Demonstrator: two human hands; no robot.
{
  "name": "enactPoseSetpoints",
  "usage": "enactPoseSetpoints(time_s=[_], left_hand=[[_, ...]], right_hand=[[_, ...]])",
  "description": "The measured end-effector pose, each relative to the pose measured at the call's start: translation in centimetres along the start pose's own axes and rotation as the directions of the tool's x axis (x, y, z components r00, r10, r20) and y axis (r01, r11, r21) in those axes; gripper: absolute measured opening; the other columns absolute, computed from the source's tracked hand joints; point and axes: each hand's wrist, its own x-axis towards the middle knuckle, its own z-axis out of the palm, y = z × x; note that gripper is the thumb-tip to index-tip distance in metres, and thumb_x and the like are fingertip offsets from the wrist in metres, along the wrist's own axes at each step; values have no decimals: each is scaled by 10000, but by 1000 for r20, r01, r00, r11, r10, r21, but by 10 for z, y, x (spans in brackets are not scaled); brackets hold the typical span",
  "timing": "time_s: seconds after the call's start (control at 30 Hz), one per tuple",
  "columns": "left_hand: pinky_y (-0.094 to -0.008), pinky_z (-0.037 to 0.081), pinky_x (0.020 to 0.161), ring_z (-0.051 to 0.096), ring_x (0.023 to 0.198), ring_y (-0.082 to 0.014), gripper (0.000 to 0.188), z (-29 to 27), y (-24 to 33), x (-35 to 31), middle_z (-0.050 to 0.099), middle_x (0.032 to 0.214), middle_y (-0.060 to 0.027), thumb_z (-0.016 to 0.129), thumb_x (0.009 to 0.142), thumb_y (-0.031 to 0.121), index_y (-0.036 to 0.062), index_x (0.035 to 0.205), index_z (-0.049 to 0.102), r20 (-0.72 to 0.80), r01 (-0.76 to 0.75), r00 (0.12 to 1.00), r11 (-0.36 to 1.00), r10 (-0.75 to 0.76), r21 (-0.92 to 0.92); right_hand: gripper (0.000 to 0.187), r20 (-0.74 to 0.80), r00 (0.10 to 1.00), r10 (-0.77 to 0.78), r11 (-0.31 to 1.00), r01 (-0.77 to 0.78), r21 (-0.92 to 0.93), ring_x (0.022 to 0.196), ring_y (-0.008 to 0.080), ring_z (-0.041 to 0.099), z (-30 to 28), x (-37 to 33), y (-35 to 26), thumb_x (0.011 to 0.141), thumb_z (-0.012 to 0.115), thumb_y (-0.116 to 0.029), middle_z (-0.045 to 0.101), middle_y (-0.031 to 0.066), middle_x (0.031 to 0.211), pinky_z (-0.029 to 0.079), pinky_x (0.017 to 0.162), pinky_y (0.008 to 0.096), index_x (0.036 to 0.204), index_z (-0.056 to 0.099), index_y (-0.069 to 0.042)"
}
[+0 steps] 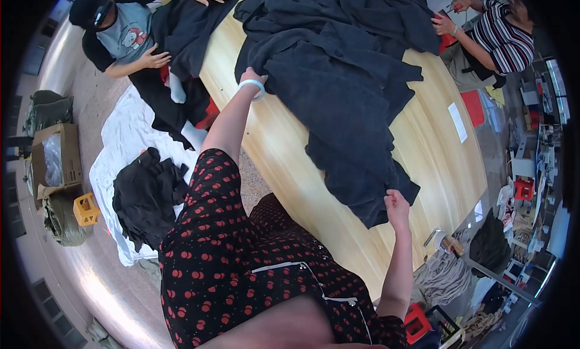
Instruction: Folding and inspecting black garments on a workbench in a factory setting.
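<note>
A dark navy garment lies spread and wrinkled over the pale wooden table, its narrow end toward the near edge. At its far left edge, my left hand, with a light blue band on the wrist, has its fingers curled round the cloth. My right hand pinches the garment's near right end, arm stretched out from below. The fingertips of both hands are partly hidden in the folds. More dark garments are heaped beyond, touching this one.
A person at the far left handles dark cloth; another at the far right holds a red object. A white strip lies on the table. On the floor are a dark cloth pile, yellow crate and cardboard box.
</note>
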Motion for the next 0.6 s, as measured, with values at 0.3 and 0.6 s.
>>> enactPoseSetpoints(time_s=[0.3, 0.6], left_hand=[[-334, 409, 753, 544, 837, -318, 270, -54, 73, -31, 572, 884, -185, 444, 840, 229, -7, 939, 526, -554, -435, 828, 721, 86, -539], [-257, 431, 576, 508, 564, -225, 175, -179, 194, -211, 525, 640, -125, 546, 810, 168, 2, 865, 541, -184, -915, 109, 26, 977, -402]], right_hand=[[184, -121, 939, -323, 939, 334, 85, 721, 146, 562, -15, 61, -125, 790, 550, -83, 586, 85, 810, 447, 682, 248, 964, 567, -24], [474, -497, 340, -799, 463, 874, -146, 1018, 231, 496, -68, 92, -301, 707, 574, -13, 496, 115, 1112, 392, 845, 284, 1157, 435, -68]])
